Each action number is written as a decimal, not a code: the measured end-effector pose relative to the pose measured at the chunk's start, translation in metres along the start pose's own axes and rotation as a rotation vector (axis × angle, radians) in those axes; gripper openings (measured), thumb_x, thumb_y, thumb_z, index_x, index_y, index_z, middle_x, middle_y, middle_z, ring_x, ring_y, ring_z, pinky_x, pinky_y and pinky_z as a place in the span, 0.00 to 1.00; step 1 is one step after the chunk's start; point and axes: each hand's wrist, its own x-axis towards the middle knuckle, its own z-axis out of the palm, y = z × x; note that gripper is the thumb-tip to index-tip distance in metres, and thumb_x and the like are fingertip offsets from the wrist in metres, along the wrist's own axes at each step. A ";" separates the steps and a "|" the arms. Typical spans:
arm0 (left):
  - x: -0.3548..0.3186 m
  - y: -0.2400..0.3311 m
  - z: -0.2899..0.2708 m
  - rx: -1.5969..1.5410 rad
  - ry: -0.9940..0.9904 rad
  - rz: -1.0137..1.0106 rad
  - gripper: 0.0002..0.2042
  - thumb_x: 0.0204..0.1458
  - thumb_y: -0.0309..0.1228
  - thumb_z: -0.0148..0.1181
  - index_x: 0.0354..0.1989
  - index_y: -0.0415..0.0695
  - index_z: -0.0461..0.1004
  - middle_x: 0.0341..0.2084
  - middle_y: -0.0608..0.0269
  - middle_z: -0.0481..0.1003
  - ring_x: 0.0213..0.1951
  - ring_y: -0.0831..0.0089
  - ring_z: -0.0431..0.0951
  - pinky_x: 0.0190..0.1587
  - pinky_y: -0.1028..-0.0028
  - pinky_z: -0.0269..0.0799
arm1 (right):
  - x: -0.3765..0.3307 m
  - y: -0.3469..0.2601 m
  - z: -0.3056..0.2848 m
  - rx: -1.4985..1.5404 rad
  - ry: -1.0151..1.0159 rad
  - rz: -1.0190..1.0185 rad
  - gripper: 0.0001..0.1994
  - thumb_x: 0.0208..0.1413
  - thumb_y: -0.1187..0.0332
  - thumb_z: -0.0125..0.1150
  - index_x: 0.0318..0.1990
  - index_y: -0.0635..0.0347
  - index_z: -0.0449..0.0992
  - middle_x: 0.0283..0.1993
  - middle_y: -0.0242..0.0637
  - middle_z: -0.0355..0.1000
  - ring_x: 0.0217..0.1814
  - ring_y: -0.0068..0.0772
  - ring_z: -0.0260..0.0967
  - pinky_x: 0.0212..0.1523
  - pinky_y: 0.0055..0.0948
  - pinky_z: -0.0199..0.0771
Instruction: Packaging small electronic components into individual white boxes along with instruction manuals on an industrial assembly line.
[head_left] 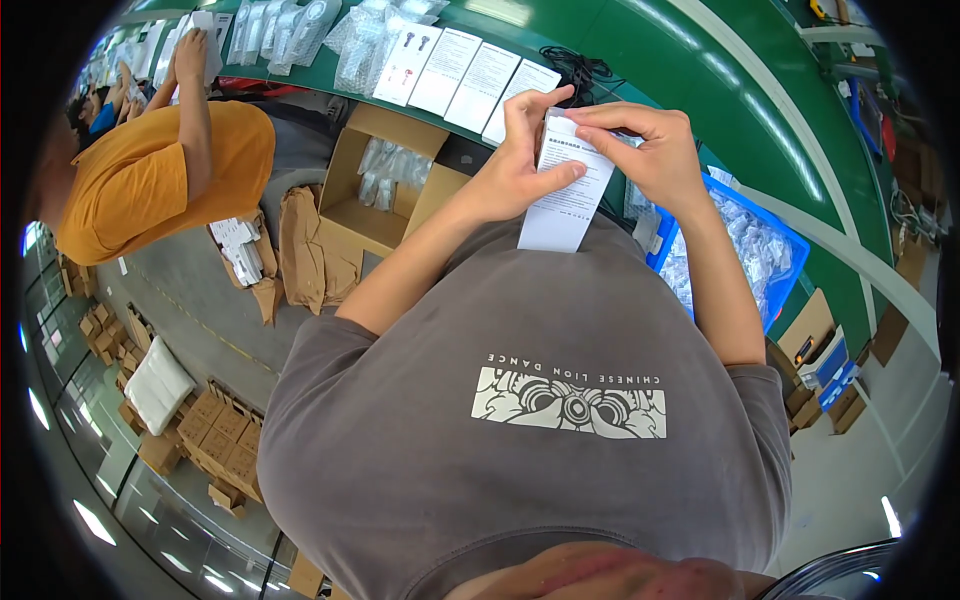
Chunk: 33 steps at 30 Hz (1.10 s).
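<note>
A white printed paper slip sits just above centre, pinched by both hands. At eleven o'clock, an open brown carton holds clear bagged parts. At twelve o'clock, flat white printed sheets lie in a row on the green bench beside clear plastic bags. At two o'clock, a blue bin holds more clear bags.

Factory packing line, green conveyor belt, stacked cartons

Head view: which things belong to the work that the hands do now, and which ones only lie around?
In hand:
- white printed paper slip, pinched at its top by the left hand and right hand

Lying about:
- blue bin of clear bagged parts
- open cardboard box
- white leaflets on the green bench
- black cable
</note>
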 end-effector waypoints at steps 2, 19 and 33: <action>0.001 0.001 -0.002 0.032 -0.021 -0.012 0.33 0.58 0.32 0.64 0.63 0.41 0.46 0.69 0.41 0.49 0.67 0.57 0.60 0.66 0.59 0.61 | -0.001 0.001 0.001 0.009 0.001 0.015 0.09 0.54 0.73 0.70 0.42 0.62 0.85 0.42 0.37 0.83 0.41 0.26 0.81 0.44 0.24 0.79; 0.003 0.019 -0.056 0.241 0.117 -0.289 0.43 0.45 0.35 0.73 0.69 0.45 0.52 0.58 0.46 0.68 0.59 0.60 0.71 0.60 0.63 0.68 | 0.018 0.008 0.026 -0.122 -0.133 -0.102 0.16 0.65 0.70 0.56 0.57 0.65 0.77 0.59 0.41 0.76 0.69 0.42 0.65 0.69 0.39 0.61; 0.076 -0.046 -0.206 1.444 0.306 -0.519 0.40 0.48 0.53 0.66 0.68 0.47 0.63 0.55 0.42 0.71 0.56 0.47 0.74 0.57 0.55 0.72 | -0.021 0.040 -0.043 0.142 0.171 0.298 0.11 0.64 0.75 0.57 0.51 0.67 0.76 0.46 0.38 0.77 0.50 0.28 0.74 0.54 0.27 0.72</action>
